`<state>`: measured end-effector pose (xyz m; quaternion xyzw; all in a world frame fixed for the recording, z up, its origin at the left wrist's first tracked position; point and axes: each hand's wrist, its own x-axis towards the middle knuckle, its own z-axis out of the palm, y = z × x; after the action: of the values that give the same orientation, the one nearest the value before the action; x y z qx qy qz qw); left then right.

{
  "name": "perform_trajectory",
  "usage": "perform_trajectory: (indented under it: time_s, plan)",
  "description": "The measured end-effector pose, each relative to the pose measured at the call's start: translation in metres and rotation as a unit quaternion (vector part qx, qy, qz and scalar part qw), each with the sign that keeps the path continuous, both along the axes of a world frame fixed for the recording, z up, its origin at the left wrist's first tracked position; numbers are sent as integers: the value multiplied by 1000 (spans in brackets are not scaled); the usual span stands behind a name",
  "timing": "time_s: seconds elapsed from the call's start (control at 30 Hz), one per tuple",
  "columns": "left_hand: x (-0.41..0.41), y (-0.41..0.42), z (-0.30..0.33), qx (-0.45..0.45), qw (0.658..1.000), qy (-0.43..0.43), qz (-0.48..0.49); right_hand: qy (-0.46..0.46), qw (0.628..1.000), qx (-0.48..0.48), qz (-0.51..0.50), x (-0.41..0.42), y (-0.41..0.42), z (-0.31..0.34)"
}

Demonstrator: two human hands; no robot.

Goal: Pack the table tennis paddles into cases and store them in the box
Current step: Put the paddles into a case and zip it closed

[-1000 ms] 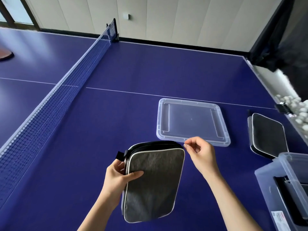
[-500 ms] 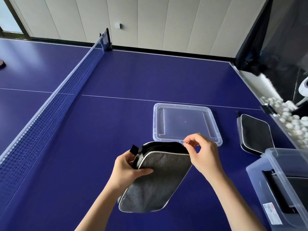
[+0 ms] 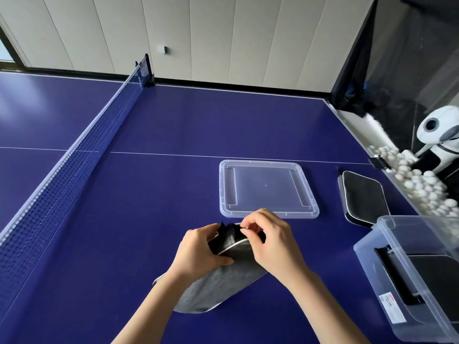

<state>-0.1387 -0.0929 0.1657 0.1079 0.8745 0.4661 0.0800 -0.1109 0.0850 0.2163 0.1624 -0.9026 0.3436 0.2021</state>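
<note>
White sticker (image 3: 392,308) with a red corner on your clear storage box (image 3: 372,259), print too small to read

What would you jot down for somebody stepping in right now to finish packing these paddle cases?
Left hand: grips the grey case at its top corner.
Right hand: pinches what looks like the zipper pull at the case's top edge.
Black case: flat on the table, beside the clear box.
Box: open, at least one dark case inside. Lid lies on the table.
Left: finish zipping, box both cases, fit the lid.
</note>
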Motion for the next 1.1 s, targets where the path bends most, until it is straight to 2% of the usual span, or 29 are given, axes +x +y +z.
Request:
perform_trajectory:
  time_s: [0.1, 0.23, 0.4, 0.53, 0.63, 0.77, 0.83, 0.87, 1.1]
  plan:
    - [1, 4, 1, -25, 1000, 8, -17, -8, 1000, 8, 8, 4, -3, -3]
    - [5, 3, 0, 14, 1000, -14, -3, -20, 999, -24, -3, 4, -3, -5]
    - [9, -3, 2, 148, 985, -81, 36, -34, 995, -93, -17, 1, -4, -8]
    - [10, -15, -2, 284, 940, -164, 99, -36, 982, -160, -93, 4, 10, -24]
    - [10, -27, -6, 349, 903, -216, 128, -149, 941, -268, -146, 18, 22, -49]
    - [10, -41, -16, 390, 868, -266, 155, -372, 814, -435, -99, 40, 27, -80]
    - [11, -45, -22, 395, 857, -289, 165, -436, 755, -485, -65, 48, 23, -91]
    - [11, -46, -25, 395, 853, -299, 166, -451, 738, -499, -57, 51, 21, -95]
    - [15, -43, -43, 397, 839, -349, 131, -440, 727, -511, -132, 65, 16, -105]
